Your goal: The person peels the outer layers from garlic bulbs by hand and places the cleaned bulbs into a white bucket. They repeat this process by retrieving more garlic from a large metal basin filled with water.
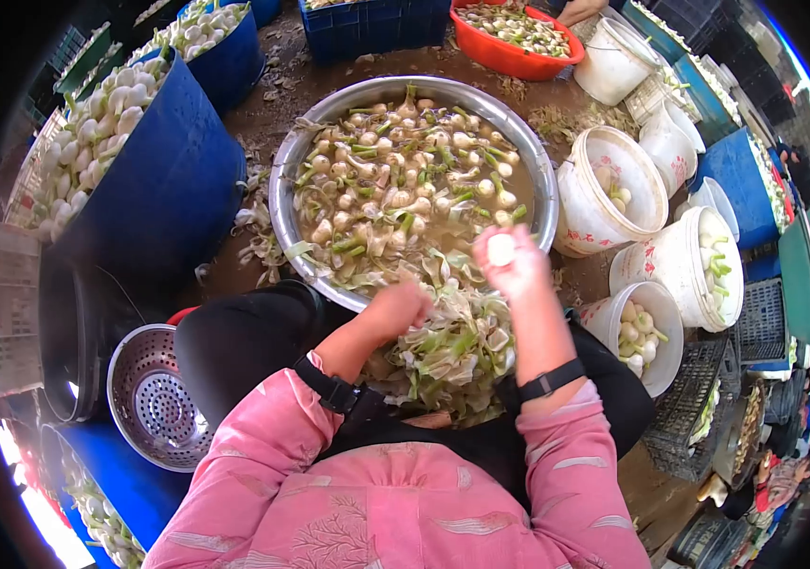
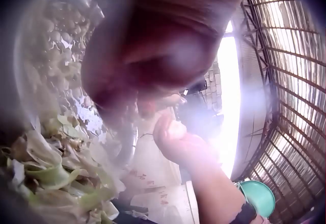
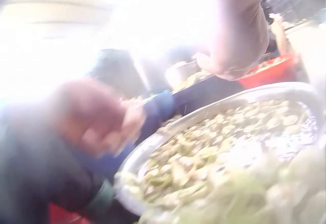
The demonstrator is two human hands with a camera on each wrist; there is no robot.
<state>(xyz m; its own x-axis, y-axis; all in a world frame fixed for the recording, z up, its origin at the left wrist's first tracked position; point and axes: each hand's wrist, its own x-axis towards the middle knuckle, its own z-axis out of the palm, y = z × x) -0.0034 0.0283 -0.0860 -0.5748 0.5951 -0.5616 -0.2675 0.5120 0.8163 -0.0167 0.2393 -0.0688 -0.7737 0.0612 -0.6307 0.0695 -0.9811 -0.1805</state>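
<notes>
My right hand (image 1: 517, 270) holds a peeled white garlic bulb (image 1: 500, 249) over the near right rim of the metal basin (image 1: 282, 190). In the left wrist view the right hand (image 2: 178, 142) shows the same bulb in its fingers. My left hand (image 1: 397, 309) is at the basin's near edge, above the leafy peelings (image 1: 452, 365) heaped against my lap. Its fingers look curled, but they blur in both wrist views and I cannot tell whether they hold anything. Unpeeled bulbs with cut green stems (image 1: 395, 171) float in the basin's brown water.
White buckets (image 1: 571, 204) stand at the right, one holding peeled bulbs (image 1: 640, 337). Blue tubs (image 1: 172, 171) heaped with bulbs rise at the left, near a metal colander (image 1: 120, 379). A red basin (image 1: 500, 62) sits at the back, with another person's hand (image 1: 580, 11) beside it.
</notes>
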